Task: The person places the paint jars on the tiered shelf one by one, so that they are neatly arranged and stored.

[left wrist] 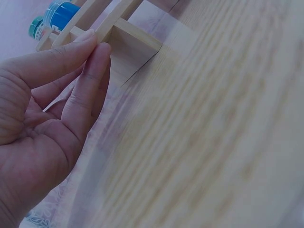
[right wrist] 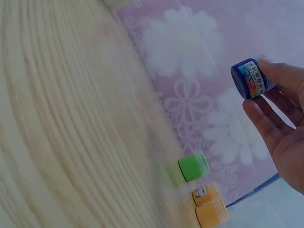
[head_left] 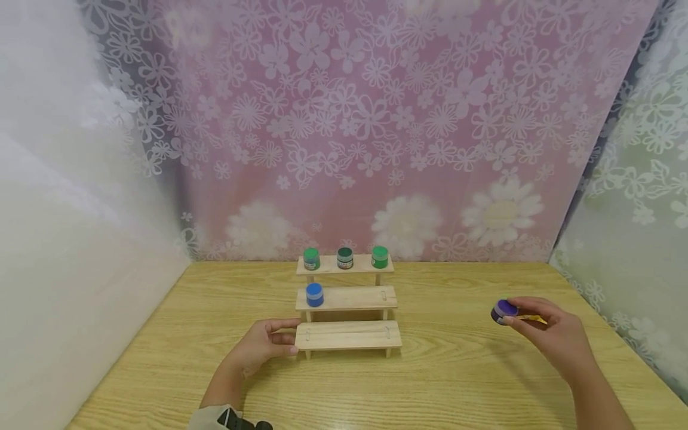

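A stepped wooden stand with three tiers stands on the table. My left hand grips the left end of its lowest tier, thumb and fingertips at the board's edge in the left wrist view. To the right, my right hand holds a small purple paint jar between thumb and fingers, raised over the table. Its printed label faces the right wrist camera. On the top tier stand a green jar, a dark green jar and another green jar. A blue jar sits at the middle tier's left end.
In the right wrist view, a light green jar and two orange-yellow jars stand on the wood-grain table. The right hand mostly hides them from the head view. Flowered pink cloth hangs behind the table, with pale sheets at both sides.
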`<move>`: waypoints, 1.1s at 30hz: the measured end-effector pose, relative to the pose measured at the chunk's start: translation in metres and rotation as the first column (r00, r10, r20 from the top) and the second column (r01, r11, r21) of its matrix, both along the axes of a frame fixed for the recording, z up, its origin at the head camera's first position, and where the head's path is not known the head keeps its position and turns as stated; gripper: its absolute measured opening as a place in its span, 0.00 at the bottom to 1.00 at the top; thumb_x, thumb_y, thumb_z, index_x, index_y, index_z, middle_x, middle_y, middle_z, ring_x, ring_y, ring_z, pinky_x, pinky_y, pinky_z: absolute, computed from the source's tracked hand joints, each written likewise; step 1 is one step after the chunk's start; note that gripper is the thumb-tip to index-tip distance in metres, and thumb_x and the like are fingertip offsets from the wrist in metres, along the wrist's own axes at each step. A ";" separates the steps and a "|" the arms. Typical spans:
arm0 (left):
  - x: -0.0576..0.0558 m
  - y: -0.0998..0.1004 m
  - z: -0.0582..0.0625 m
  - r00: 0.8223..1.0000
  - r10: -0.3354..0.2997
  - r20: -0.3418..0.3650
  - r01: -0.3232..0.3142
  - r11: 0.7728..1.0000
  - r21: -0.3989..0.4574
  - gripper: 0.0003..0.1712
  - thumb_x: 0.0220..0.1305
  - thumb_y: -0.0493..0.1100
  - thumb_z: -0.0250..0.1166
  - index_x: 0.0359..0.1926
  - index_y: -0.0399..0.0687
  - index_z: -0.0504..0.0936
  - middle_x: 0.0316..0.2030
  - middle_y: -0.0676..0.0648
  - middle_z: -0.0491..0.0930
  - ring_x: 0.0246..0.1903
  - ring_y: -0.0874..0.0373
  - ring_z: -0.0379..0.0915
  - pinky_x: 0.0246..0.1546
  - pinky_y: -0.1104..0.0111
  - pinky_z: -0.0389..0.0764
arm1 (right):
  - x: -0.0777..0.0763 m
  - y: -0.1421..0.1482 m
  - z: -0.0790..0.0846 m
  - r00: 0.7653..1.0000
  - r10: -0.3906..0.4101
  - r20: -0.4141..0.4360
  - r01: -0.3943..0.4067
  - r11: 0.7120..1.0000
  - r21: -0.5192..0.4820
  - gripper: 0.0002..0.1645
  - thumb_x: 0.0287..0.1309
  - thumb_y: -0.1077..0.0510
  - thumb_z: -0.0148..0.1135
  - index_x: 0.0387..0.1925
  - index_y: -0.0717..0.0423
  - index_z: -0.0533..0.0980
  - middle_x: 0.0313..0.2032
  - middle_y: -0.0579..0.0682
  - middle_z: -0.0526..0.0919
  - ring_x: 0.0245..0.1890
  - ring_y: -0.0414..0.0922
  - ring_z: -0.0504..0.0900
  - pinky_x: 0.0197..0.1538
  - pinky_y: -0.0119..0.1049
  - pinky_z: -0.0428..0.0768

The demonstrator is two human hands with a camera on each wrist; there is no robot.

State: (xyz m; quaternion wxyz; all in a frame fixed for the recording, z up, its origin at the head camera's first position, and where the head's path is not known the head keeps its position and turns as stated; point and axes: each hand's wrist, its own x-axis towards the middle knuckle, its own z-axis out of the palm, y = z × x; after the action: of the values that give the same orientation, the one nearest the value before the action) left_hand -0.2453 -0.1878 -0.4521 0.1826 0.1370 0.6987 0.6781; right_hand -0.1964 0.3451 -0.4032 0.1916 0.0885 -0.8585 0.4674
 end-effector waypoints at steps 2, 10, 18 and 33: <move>0.000 0.000 0.000 1.000 0.002 0.001 -0.002 1.000 -0.002 0.39 0.55 0.29 0.71 0.66 0.26 0.66 0.47 0.35 0.82 0.46 0.50 0.80 0.42 0.64 0.83 | -0.001 -0.005 0.000 1.000 0.015 0.012 -0.015 1.000 0.007 0.21 0.60 0.60 0.68 0.54 0.64 0.78 0.48 0.34 0.79 0.43 0.30 0.79 0.41 0.26 0.81; -0.003 0.002 -0.002 1.000 0.007 0.003 -0.007 1.000 0.005 0.38 0.55 0.30 0.72 0.66 0.28 0.67 0.47 0.35 0.82 0.46 0.50 0.81 0.42 0.64 0.83 | -0.011 -0.027 0.000 0.996 0.085 0.026 -0.086 0.996 0.017 0.21 0.60 0.57 0.69 0.53 0.61 0.80 0.49 0.40 0.79 0.45 0.29 0.79 0.41 0.29 0.82; -0.004 0.002 -0.002 1.000 -0.004 0.003 0.004 1.000 0.027 0.39 0.55 0.30 0.72 0.66 0.26 0.66 0.47 0.34 0.81 0.46 0.50 0.81 0.42 0.63 0.83 | -0.019 -0.050 0.007 0.985 0.163 0.051 -0.159 0.984 -0.078 0.22 0.58 0.57 0.70 0.53 0.62 0.80 0.51 0.50 0.79 0.45 0.38 0.83 0.43 0.34 0.83; -0.001 0.000 -0.002 1.000 0.009 0.008 -0.009 1.000 -0.002 0.39 0.54 0.30 0.72 0.66 0.27 0.67 0.46 0.35 0.82 0.46 0.50 0.81 0.42 0.64 0.83 | -0.035 -0.086 0.012 0.963 0.267 0.024 -0.262 0.957 -0.128 0.21 0.57 0.59 0.71 0.52 0.62 0.80 0.53 0.58 0.77 0.45 0.42 0.83 0.43 0.34 0.83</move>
State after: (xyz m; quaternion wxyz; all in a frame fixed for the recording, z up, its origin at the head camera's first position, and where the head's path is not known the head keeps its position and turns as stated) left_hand -0.2467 -0.1876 -0.4543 0.1824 0.1307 0.6993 0.6787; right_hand -0.2310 0.2591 -0.3914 0.1150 0.1810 -0.8121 0.5427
